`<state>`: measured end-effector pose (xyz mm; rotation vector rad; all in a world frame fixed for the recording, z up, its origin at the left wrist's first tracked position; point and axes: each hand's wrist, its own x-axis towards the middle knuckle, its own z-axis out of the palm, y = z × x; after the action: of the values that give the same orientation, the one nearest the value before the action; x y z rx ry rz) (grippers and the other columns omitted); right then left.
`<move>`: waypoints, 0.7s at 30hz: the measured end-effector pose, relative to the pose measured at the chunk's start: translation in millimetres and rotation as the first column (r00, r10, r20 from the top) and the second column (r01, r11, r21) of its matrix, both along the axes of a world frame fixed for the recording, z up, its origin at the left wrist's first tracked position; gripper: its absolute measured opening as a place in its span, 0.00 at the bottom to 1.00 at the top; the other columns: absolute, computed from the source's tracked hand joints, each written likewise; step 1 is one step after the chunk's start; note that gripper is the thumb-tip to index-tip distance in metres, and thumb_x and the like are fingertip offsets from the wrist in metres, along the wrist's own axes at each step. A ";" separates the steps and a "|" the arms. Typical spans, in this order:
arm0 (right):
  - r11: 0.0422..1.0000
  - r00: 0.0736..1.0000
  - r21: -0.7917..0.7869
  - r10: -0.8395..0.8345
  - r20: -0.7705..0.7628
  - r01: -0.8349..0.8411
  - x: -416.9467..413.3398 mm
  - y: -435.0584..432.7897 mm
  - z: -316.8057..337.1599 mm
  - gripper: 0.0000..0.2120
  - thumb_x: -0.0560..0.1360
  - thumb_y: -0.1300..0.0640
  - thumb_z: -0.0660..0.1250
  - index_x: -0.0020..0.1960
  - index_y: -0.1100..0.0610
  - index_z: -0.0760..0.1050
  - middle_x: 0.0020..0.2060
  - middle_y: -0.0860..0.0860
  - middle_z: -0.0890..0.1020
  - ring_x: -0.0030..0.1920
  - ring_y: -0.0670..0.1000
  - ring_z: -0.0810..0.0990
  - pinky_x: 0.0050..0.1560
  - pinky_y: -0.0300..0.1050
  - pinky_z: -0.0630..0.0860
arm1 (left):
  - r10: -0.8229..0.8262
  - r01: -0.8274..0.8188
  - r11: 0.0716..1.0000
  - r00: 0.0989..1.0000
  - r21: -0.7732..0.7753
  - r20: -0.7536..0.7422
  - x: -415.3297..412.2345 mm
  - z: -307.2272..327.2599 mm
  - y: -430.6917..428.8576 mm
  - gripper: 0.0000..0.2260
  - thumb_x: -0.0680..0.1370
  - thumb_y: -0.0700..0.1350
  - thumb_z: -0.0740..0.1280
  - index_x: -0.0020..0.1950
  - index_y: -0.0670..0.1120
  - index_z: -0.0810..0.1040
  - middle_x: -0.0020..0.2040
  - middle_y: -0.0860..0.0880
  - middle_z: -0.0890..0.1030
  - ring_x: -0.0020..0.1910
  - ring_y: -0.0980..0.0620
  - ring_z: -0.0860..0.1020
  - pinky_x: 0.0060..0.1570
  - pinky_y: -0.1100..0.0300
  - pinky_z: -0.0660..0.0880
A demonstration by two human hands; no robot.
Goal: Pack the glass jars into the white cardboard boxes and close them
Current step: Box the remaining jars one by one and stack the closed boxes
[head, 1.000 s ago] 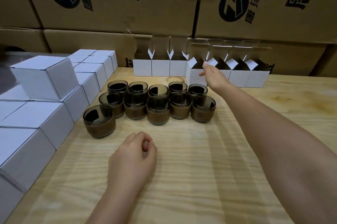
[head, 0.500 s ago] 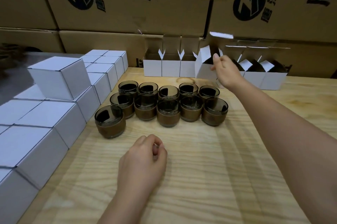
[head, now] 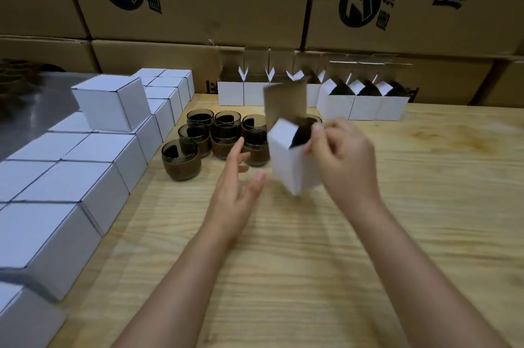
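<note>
One view is supplied: a wide-angle camera worn on the head. It looks forward and down across the wooden worktop [head: 397,234] from the person's side toward the stacked brown cartons [head: 198,21] along the far side. Both forearms enter from the bottom edge. The left hand [head: 232,191] and the right hand [head: 346,160], gripping an open white box [head: 286,166], sit near frame centre, close to the lens. Closed white boxes [head: 73,186] run along the left margin. Lines bow toward the frame edges.
</note>
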<state>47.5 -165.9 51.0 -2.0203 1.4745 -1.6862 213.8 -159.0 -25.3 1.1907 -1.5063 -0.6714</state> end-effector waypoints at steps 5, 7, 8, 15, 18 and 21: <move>0.996 0.996 -0.028 -0.082 0.019 0.082 36.3 32.9 -50.6 0.15 0.76 0.61 0.62 0.31 0.63 0.72 0.33 0.55 0.75 0.38 0.55 0.73 0.40 0.42 0.65 | -0.136 0.138 0.990 0.989 0.024 -0.062 0.8 1.9 0.0 0.34 0.71 0.70 0.59 0.75 0.60 0.59 0.64 0.59 0.76 0.60 0.62 0.76 0.58 0.60 0.73; 0.991 0.995 -0.095 -0.096 -0.005 0.095 43.3 38.0 -59.6 0.15 0.77 0.59 0.61 0.33 0.63 0.73 0.33 0.54 0.75 0.37 0.54 0.72 0.39 0.43 0.67 | -0.156 0.157 0.987 0.987 0.022 -0.048 1.2 2.8 -0.2 0.35 0.71 0.69 0.61 0.74 0.56 0.62 0.60 0.64 0.77 0.58 0.63 0.77 0.54 0.67 0.73; 0.987 0.995 -0.129 -0.097 -0.013 0.094 45.4 39.5 -61.4 0.15 0.77 0.58 0.60 0.33 0.62 0.73 0.32 0.54 0.74 0.36 0.54 0.72 0.39 0.44 0.68 | -0.159 0.160 0.987 0.986 0.020 -0.052 1.1 3.3 -0.1 0.33 0.71 0.67 0.61 0.73 0.55 0.63 0.59 0.64 0.78 0.58 0.62 0.77 0.53 0.68 0.73; 0.926 0.982 -0.359 -0.163 -0.095 0.119 25.6 27.9 -58.2 0.09 0.74 0.58 0.64 0.45 0.56 0.83 0.44 0.47 0.83 0.45 0.52 0.75 0.49 0.47 0.68 | -0.174 0.176 0.984 0.978 0.006 -0.116 0.9 4.4 1.2 0.29 0.70 0.60 0.67 0.69 0.55 0.68 0.59 0.51 0.80 0.59 0.53 0.79 0.58 0.46 0.76; 0.942 0.992 -0.330 -0.087 -0.087 0.054 15.1 20.5 -61.1 0.09 0.74 0.60 0.65 0.48 0.59 0.83 0.48 0.51 0.83 0.48 0.57 0.76 0.52 0.51 0.73 | -0.179 0.181 0.983 0.978 0.011 -0.108 1.5 3.4 0.7 0.26 0.69 0.60 0.68 0.67 0.59 0.70 0.58 0.51 0.81 0.57 0.53 0.79 0.57 0.46 0.77; 0.974 0.994 -0.225 0.008 0.107 0.017 8.7 17.4 -59.7 0.08 0.74 0.63 0.62 0.46 0.60 0.80 0.43 0.46 0.80 0.46 0.52 0.77 0.50 0.45 0.73 | -0.167 0.170 0.985 0.980 0.014 -0.112 2.7 1.2 -0.4 0.26 0.68 0.61 0.70 0.66 0.61 0.71 0.57 0.51 0.81 0.56 0.52 0.80 0.56 0.46 0.78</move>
<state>56.2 -148.5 -8.8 -1.9945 1.3064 -2.0118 216.5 -159.4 -24.1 1.0336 -1.5200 -0.8572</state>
